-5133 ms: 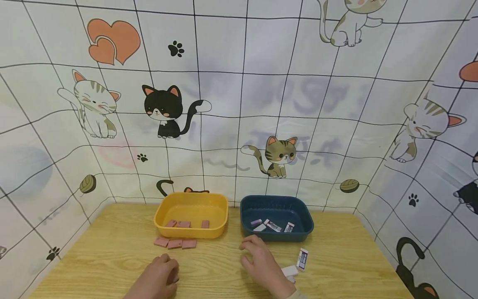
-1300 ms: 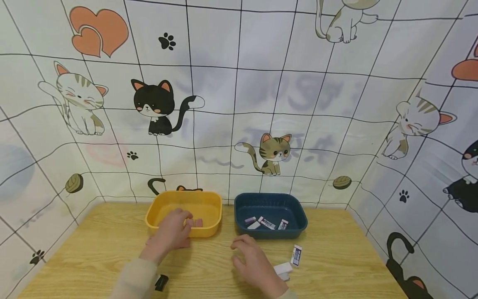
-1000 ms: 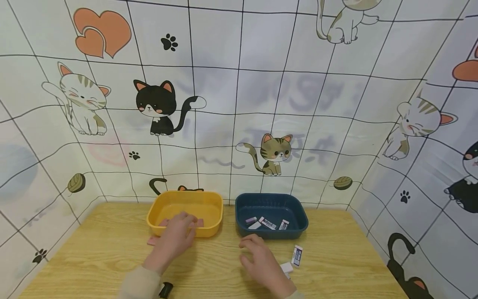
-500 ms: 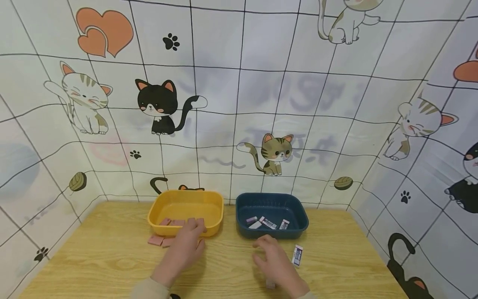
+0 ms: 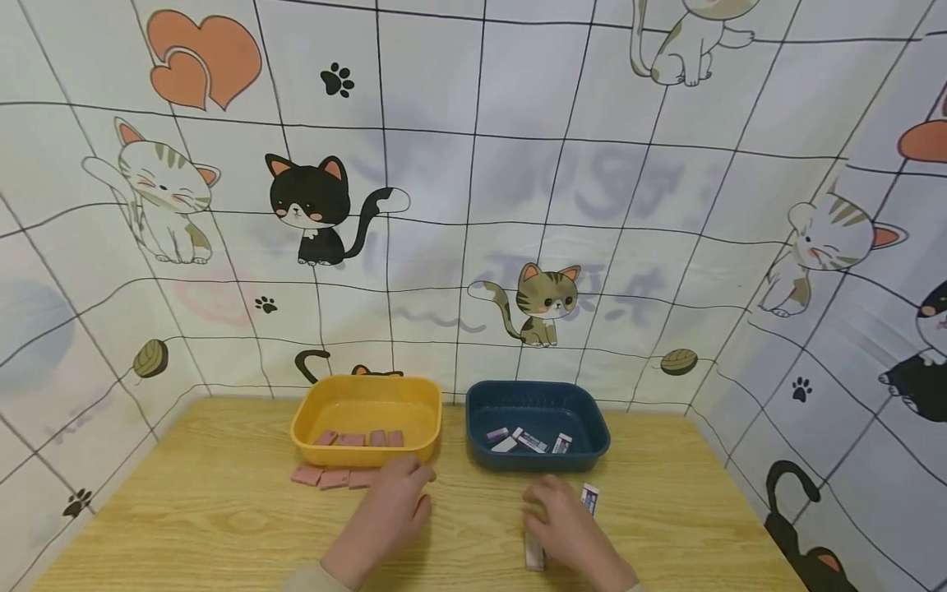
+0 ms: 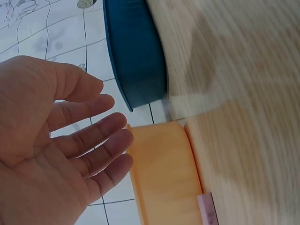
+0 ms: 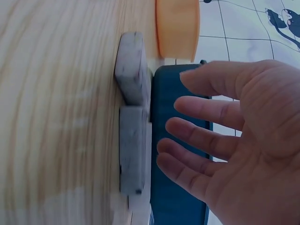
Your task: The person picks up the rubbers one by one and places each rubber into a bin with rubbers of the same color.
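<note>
My left hand (image 5: 390,508) hovers over the table just in front of the yellow tray (image 5: 367,404). Its fingers are loosely bent and the palm holds nothing in the left wrist view. Several pink eraser-like blocks (image 5: 351,440) lie in that tray. More pink blocks (image 5: 334,478) lie in a row before it, the last partly behind my left hand. My right hand (image 5: 568,526), relaxed and holding nothing, is over white erasers in front of the blue tray (image 5: 538,462). One grey-white eraser (image 5: 534,552) shows beside it; two blocks, including a grey one (image 7: 132,150), show beyond the fingertips in the right wrist view.
Several erasers (image 5: 529,441), some in printed sleeves, lie in the blue tray. A sleeved eraser (image 5: 589,497) is partly hidden behind my right hand. The wooden table (image 5: 185,510) ends at a cat-print cloth wall (image 5: 436,181).
My left hand has drawn back out of the yellow tray toward the right; one more pink block shows inside than 5.1 s ago. The right hand has shifted right, over the white erasers.
</note>
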Action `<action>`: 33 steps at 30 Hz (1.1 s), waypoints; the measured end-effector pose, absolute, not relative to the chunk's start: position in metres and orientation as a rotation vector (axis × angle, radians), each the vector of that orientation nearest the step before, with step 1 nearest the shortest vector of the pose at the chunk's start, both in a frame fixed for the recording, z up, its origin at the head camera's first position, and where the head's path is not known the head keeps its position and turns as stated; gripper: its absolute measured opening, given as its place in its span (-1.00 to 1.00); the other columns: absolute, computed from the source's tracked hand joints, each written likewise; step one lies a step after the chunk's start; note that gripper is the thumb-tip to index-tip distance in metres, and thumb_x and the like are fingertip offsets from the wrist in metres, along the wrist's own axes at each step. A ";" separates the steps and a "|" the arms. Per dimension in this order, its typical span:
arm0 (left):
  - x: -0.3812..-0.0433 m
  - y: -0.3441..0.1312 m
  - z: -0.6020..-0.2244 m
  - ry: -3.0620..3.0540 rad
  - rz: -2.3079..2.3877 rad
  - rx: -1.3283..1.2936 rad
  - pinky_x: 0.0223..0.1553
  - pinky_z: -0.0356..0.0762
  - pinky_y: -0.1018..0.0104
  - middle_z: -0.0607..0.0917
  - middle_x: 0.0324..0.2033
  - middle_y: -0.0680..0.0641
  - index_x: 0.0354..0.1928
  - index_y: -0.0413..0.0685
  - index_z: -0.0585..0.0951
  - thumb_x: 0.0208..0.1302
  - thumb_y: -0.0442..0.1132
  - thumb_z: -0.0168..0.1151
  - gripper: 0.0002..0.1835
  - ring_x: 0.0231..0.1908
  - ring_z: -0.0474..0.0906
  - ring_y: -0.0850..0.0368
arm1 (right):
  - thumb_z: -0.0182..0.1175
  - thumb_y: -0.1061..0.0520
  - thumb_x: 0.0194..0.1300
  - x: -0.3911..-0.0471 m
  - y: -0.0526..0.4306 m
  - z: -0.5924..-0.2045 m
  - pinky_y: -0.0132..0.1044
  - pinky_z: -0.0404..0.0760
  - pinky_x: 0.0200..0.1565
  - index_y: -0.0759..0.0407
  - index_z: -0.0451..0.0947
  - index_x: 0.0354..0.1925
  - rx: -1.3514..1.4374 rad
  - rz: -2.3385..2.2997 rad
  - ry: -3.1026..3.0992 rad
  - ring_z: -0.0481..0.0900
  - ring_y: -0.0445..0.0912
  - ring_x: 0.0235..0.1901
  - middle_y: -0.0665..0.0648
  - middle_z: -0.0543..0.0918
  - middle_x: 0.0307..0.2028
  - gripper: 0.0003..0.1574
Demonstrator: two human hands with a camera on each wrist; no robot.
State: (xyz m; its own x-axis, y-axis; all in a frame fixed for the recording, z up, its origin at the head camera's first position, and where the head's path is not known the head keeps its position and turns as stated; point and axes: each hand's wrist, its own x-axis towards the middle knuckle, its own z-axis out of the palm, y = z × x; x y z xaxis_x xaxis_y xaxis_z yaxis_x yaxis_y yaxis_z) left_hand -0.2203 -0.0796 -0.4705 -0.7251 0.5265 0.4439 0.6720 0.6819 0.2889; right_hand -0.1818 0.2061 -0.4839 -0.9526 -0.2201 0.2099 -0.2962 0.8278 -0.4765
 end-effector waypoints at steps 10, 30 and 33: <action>-0.217 -0.068 -0.479 -2.527 -0.599 -1.004 -0.23 0.50 0.18 0.58 -0.34 -0.01 -0.22 -0.20 0.70 0.12 -0.42 0.40 -0.84 -0.34 0.45 0.14 | 0.44 0.10 0.10 -0.177 0.222 -0.482 -0.13 0.62 -0.06 0.16 0.69 -0.08 0.576 0.885 -3.050 0.50 -0.11 -0.17 -0.03 0.60 -0.11 -0.63; -0.206 -0.042 -0.479 -2.753 -0.668 -1.006 -0.09 0.57 0.16 0.61 -0.23 0.03 -0.09 -0.14 0.72 0.27 -0.32 0.33 -0.82 -0.21 0.50 0.16 | 0.51 0.08 0.05 -0.171 0.221 -0.485 -0.27 0.57 -0.09 0.10 0.72 -0.02 0.575 1.005 -3.153 0.44 -0.15 -0.13 -0.07 0.56 -0.08 -0.53; -0.203 -0.039 -0.477 -2.774 -0.677 -1.012 -0.07 0.57 0.18 0.61 -0.22 0.04 -0.08 -0.14 0.73 0.30 -0.30 0.32 -0.82 -0.21 0.48 0.18 | 0.48 0.09 0.05 -0.172 0.219 -0.485 -0.28 0.55 -0.14 0.09 0.72 -0.03 0.547 0.956 -3.154 0.43 -0.16 -0.16 -0.09 0.55 -0.12 -0.54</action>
State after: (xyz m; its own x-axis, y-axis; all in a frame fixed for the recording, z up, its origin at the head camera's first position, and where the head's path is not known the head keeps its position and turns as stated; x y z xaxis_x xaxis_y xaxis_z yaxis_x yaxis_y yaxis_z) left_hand -0.2034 -0.0391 -0.4767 -0.7711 0.5850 0.2514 0.6351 0.6777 0.3707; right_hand -0.1716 0.2194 -0.4852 -0.9271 -0.3629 -0.0937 -0.2498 0.7846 -0.5674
